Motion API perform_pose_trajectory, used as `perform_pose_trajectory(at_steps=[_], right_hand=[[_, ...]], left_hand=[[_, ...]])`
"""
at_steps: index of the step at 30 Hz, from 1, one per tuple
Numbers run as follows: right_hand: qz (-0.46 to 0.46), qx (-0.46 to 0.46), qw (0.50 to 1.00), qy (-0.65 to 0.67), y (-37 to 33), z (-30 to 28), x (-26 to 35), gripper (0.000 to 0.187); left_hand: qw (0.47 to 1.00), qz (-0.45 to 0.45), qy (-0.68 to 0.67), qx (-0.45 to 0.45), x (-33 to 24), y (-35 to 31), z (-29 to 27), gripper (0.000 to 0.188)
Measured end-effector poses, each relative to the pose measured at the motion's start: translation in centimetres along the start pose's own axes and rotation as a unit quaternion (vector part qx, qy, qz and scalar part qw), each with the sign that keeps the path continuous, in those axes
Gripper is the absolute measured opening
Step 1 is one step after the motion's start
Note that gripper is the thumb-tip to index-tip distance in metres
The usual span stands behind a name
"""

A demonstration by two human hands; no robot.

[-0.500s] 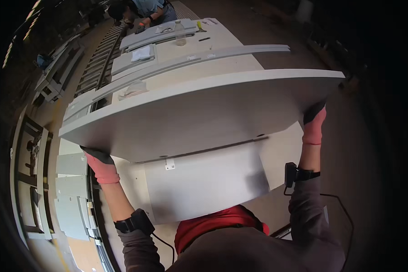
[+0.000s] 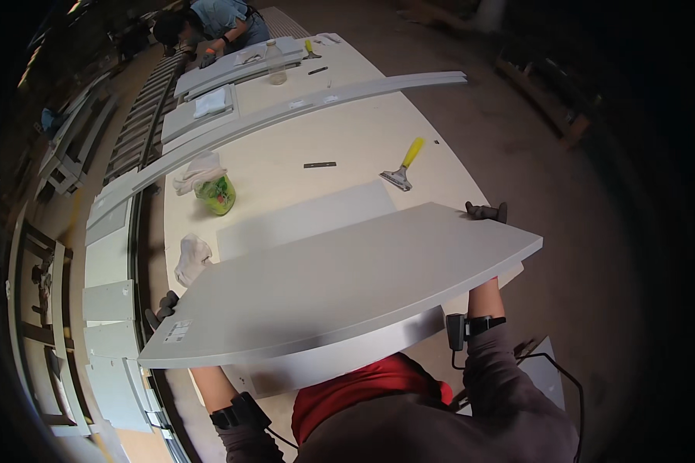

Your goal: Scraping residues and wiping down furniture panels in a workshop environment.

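Note:
A large light-grey board (image 2: 347,282) is held up between my hands, lying nearly flat above the table. My left hand (image 2: 162,309), in a dark-palmed glove, grips its left edge beside a small white label. At the far right corner, the gloved fingers of my right hand (image 2: 486,212) curl over the edge; the rest of that hand is hidden underneath. Below the board, another grey panel (image 2: 301,220) rests on the cream table (image 2: 262,174), partly covered. A crumpled white cloth (image 2: 193,258) lies close to my left hand.
A scraper with a yellow handle (image 2: 405,166), a dark flat strip (image 2: 320,164) and a green container (image 2: 216,194) with a cloth on it stand on the table. Long grey strips (image 2: 301,106) cross it. Beyond, a person (image 2: 216,31) bends over panels beside a roller conveyor (image 2: 135,119).
The board has tipped from standing on edge, its underside toward me, to nearly flat with its upper face showing. The scraper and green container have come into view behind it.

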State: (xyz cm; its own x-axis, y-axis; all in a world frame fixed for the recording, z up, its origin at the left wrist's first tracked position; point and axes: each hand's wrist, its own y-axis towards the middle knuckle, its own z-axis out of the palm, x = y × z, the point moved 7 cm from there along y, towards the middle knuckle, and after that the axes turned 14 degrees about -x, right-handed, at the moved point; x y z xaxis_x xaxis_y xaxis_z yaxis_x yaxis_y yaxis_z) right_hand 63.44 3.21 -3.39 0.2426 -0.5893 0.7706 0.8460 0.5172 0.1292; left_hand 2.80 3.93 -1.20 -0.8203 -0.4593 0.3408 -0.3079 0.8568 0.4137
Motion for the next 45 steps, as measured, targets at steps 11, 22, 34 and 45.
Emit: perform_pose_trajectory(at_steps=[11, 22, 34, 45], right_hand=[[0.102, 0.178, 0.808, -0.552, -7.7, -23.1, -3.2, 0.041], [0.165, -0.242, 0.834, -0.467, -1.9, -27.4, 3.3, 0.021], [-0.278, 0.245, 0.661, -0.653, 13.4, -0.6, -11.4, 0.054], [-0.364, 0.467, 0.407, -0.696, 19.7, 13.4, -30.2, 0.040]], left_hand=[[0.897, 0.049, -0.410, 0.161, 4.0, -20.1, 6.2, 0.042], [0.772, -0.412, -0.484, 0.021, 17.9, -21.8, 13.9, 0.045], [0.847, -0.327, -0.418, -0.019, -5.4, 1.5, 17.9, 0.083], [0.875, -0.322, -0.339, 0.124, -5.8, 11.2, 27.5, 0.049]])
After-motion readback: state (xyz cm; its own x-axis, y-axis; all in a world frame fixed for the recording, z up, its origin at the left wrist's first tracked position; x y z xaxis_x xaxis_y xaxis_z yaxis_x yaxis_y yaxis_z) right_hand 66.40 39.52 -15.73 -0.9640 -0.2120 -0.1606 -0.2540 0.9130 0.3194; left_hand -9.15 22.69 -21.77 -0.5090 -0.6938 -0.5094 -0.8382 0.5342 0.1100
